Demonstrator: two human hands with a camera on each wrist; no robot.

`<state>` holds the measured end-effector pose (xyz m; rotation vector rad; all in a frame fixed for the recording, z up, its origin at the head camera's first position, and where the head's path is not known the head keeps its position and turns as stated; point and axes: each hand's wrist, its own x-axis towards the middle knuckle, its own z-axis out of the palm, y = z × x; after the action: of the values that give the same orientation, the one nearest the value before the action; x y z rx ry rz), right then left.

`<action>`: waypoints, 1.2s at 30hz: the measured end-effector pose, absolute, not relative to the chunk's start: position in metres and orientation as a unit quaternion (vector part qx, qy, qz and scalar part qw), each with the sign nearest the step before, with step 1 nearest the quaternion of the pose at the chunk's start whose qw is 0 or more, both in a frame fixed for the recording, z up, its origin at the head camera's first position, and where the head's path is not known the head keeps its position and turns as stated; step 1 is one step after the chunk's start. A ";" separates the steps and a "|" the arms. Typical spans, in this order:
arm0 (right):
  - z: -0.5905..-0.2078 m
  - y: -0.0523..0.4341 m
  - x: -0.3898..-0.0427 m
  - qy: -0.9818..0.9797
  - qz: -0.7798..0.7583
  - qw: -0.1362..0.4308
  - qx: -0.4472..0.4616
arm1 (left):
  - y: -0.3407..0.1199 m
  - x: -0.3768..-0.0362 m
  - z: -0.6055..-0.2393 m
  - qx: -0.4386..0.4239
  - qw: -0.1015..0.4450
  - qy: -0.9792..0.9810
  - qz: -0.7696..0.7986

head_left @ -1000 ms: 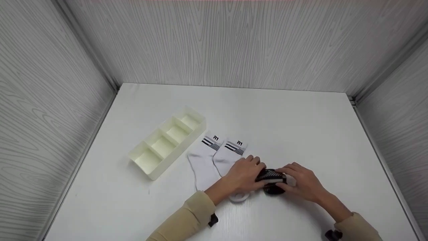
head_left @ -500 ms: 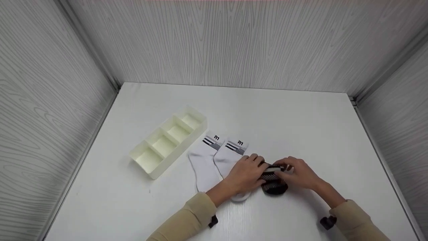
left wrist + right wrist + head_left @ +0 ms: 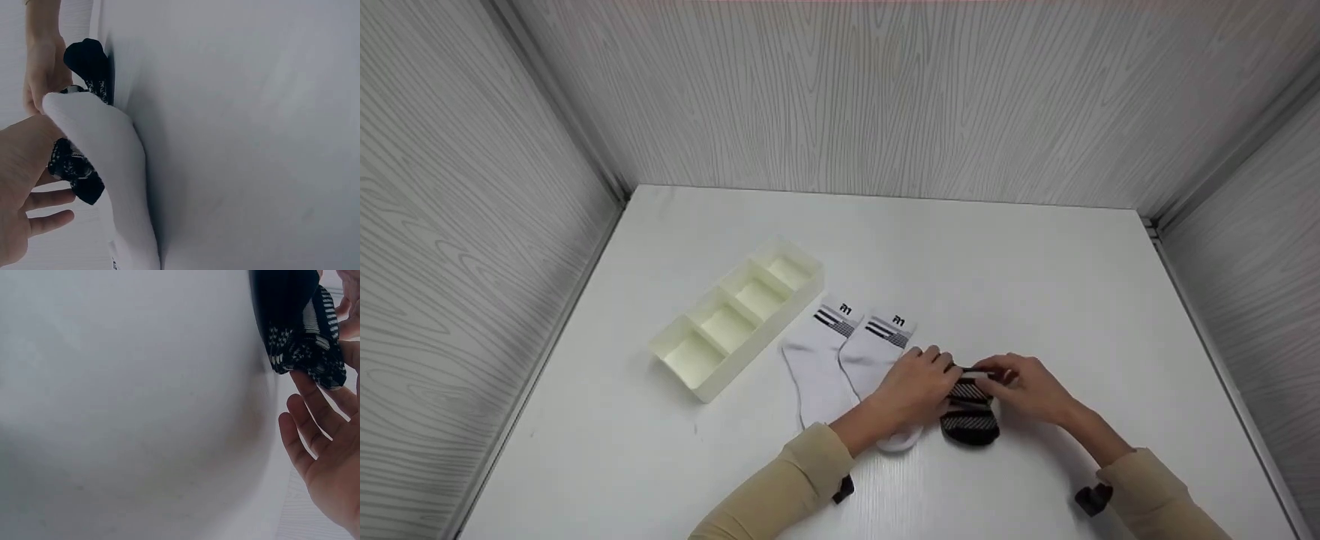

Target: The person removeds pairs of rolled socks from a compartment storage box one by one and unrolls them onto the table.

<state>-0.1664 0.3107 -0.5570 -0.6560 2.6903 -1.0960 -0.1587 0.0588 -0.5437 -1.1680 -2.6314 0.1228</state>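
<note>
A black sock with white patterning (image 3: pixel 971 427) lies bunched on the table between both hands, its dark toe toward the front edge. My left hand (image 3: pixel 911 386) pinches its left side, the other fingers spread in the left wrist view, where part of the black sock (image 3: pixel 87 59) shows past a white sock. My right hand (image 3: pixel 1031 386) pinches the upper right edge with thumb and forefinger. Close up in the right wrist view, the sock fabric (image 3: pixel 306 343) sits at the fingertips of that hand. Two white socks (image 3: pixel 817 375) with black stripes lie flat, partly under my left forearm.
A cream organizer box (image 3: pixel 739 356) with several compartments, nothing inside them, stands at an angle to the left of the white socks. Grey wood-grain panels (image 3: pixel 840 97) wall in the white table (image 3: pixel 997 262) at the back and sides.
The right hand has shifted slightly up along the black sock to its upper edge. The sock has spread flatter, showing more of its toe part. The left hand stays nearly in place.
</note>
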 end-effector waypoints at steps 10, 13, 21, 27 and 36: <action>-0.558 0.313 -0.153 0.926 -0.297 -0.025 -0.232 | 0.060 -0.165 -0.538 -0.406 0.092 -0.908 0.044; -0.559 0.313 -0.149 0.927 -0.266 -0.073 -0.254 | 0.061 -0.168 -0.535 -0.405 0.061 -0.911 0.041; -0.559 0.311 -0.146 0.885 -0.195 -0.199 -0.372 | 0.058 -0.172 -0.524 -0.396 -0.029 -0.918 0.008; -0.559 0.306 -0.148 0.878 -0.166 -0.208 -0.398 | 0.055 -0.179 -0.522 -0.389 -0.075 -0.917 -0.041; -0.565 0.304 -0.158 0.891 -0.165 -0.187 -0.378 | 0.051 -0.182 -0.528 -0.366 -0.064 -0.926 -0.069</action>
<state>-0.1579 0.3039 -0.5646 -1.3535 3.1935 -0.5922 -0.1823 0.0514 -0.5278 -1.1987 -3.0334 -0.2275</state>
